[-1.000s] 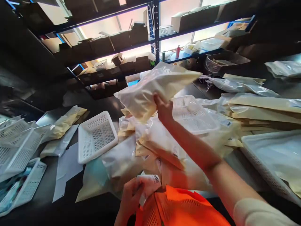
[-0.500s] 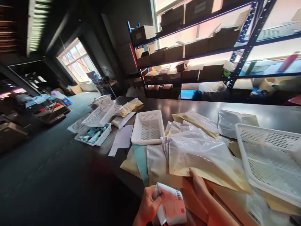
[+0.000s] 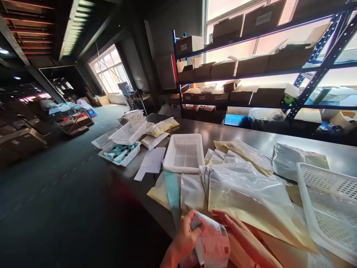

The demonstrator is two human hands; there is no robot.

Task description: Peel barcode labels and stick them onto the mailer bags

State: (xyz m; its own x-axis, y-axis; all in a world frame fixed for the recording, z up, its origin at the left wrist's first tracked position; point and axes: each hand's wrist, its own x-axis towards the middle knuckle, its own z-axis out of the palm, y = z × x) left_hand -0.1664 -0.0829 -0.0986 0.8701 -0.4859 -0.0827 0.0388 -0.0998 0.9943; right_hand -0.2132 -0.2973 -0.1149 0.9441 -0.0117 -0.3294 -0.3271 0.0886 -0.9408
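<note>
Since before, right hand (image 3: 237, 232) slides under clear bag (image 3: 245, 193); left hand (image 3: 185, 236) pinches label slip (image 3: 213, 243), which may crumple under that grip.

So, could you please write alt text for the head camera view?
A left hand holds a printed label beside the right hand, which rests on bagged cream packets piled on a dark table with white baskets.

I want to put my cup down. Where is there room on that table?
Bare dark metal tabletop lies behind the empty white perforated plastic basket, toward the black shelving rack. It is crowded in front, where glossy cream plastic bags overlap.
</note>
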